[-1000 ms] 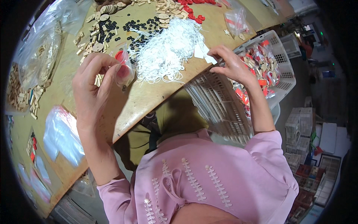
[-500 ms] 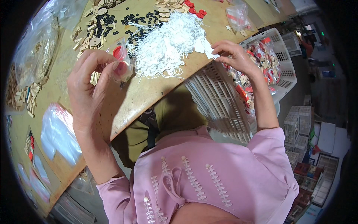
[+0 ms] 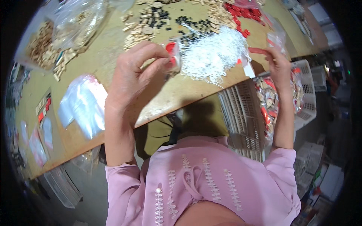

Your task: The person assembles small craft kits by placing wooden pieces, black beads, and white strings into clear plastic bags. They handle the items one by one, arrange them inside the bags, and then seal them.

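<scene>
My left hand (image 3: pixel 140 69) pinches a small clear plastic bag (image 3: pixel 174 63) with round red pieces and some pale pieces in it, just above the table's front edge. Right beside the bag lies a tangled heap of white string (image 3: pixel 215 52). My right hand (image 3: pixel 279 67) is raised past the heap's right side, beyond some white paper slips (image 3: pixel 248 71). Its fingers are bent and smeared by motion. A reddish streak shows at the fingertips; whether it is a held piece cannot be made out.
Loose wooden pieces (image 3: pixel 141 35), black pieces (image 3: pixel 194 23) and red pieces (image 3: pixel 245 11) lie along the far side. A stack of clear bags (image 3: pixel 85 103) lies at the left. By my right arm stands a white crate (image 3: pixel 309 88) with filled bags.
The view has swung, so the table sits further right in it. My right hand has moved away from the paper slips. My left hand still holds the bag beside the string.
</scene>
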### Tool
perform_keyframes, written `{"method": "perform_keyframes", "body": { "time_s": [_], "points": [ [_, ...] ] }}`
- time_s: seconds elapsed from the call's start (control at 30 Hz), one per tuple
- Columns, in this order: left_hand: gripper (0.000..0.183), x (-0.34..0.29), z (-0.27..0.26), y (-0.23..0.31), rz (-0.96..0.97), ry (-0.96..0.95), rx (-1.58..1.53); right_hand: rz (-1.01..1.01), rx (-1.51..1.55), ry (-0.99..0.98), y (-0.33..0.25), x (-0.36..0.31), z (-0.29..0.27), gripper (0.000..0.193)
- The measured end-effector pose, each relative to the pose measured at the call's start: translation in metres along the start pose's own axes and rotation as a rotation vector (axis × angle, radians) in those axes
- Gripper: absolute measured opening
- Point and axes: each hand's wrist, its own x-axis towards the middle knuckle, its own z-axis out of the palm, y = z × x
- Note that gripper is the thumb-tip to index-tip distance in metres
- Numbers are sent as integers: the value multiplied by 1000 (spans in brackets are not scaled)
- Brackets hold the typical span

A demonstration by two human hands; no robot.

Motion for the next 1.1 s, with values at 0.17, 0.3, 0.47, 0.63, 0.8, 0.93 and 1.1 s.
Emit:
{"method": "perform_keyframes", "body": {
  "time_s": [0.17,0.3,0.47,0.63,0.8,0.93,1.1],
  "points": [
    [7,-13,-9,-12,58,-17,-112,105,697,51,-65,46,-16,18],
    [7,-15,-6,-10,82,-42,-145,-27,953,-177,-133,81,-13,21],
    [9,-14,-9,-7,117,-67,-120,-59,935,-367,-161,96,13,24],
    [13,-15,-8,-12,196,-71,-84,-145,817,-449,-166,104,17,23],
    [16,-14,-8,-9,256,-72,-43,-66,804,-839,-179,122,6,17],
    [17,-16,-7,-11,233,-56,-38,-101,645,-828,-194,117,20,15],
    [16,-17,-10,-9,216,-46,-39,-100,701,-680,-194,117,22,15]
  ]
}}
